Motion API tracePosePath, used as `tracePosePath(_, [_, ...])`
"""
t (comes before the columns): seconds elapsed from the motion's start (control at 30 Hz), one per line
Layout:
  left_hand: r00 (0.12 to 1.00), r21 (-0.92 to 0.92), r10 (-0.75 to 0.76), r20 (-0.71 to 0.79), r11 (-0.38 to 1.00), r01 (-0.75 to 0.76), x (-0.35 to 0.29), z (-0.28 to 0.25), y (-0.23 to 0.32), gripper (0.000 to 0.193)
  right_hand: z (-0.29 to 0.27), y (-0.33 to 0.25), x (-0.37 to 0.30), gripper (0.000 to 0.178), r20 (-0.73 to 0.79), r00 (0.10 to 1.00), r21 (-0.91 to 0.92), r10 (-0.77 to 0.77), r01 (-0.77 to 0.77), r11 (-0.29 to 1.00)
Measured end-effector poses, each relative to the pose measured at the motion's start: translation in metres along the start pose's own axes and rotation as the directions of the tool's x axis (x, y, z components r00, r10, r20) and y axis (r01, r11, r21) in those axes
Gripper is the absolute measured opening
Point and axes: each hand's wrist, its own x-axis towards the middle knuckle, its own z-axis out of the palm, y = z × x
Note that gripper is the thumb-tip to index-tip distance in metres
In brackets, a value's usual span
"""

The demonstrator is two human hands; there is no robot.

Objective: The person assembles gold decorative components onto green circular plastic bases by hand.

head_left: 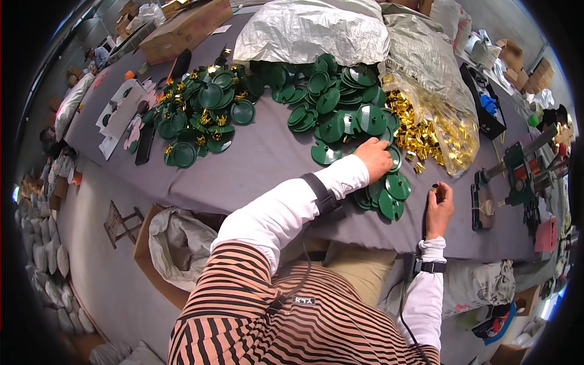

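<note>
My left hand [374, 159] reaches into a pile of flat, round green discs [331, 129], each with a small slot or notch. Its fingers are closed at the edge of one green disc [394, 159]; the grip itself is partly hidden. To the right, just above the cloth, my right hand [439, 212] pinches a small gold metal piece [435, 187] between thumb and fingertips. Nearer to me lie several more green discs [389, 198], overlapping. A heap of shiny gold metal clips [420, 131] spills from a clear plastic bag [456, 143] beyond my right hand.
On the left is a heap of green discs with gold clips [210, 100], beside a dark phone-like slab [145, 143]. A green hand press [520, 173] stands at the right. White woven sacks [313, 30] and a cardboard box [182, 33] line the far side of the grey-covered table [255, 164].
</note>
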Motion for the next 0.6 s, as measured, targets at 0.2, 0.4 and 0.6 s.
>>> tracePosePath(0.2, [0.966, -0.097, -0.031, -0.255, 0.995, 0.006, -0.001, 0.013, -0.003, 0.013, -0.008, -0.003, -0.005, 0.021, -0.085, 0.98, -0.087, -0.178, 0.171, 0.981])
tracePosePath(0.4, [0.97, -0.061, -0.15, -0.194, 0.988, 0.141, -0.009, -0.002, 0.002, 0.026, 0.004, -0.004, -0.002, 0.024, -0.069, 0.979, -0.063, -0.192, 0.188, 0.98])
tracePosePath(0.6, [0.916, -0.37, -0.339, -0.215, 0.896, 0.245, -0.008, -0.001, 0.015, 0.02, -0.005, -0.002, -0.003, 0.022, -0.113, 0.956, 0.016, -0.271, 0.275, 0.961])
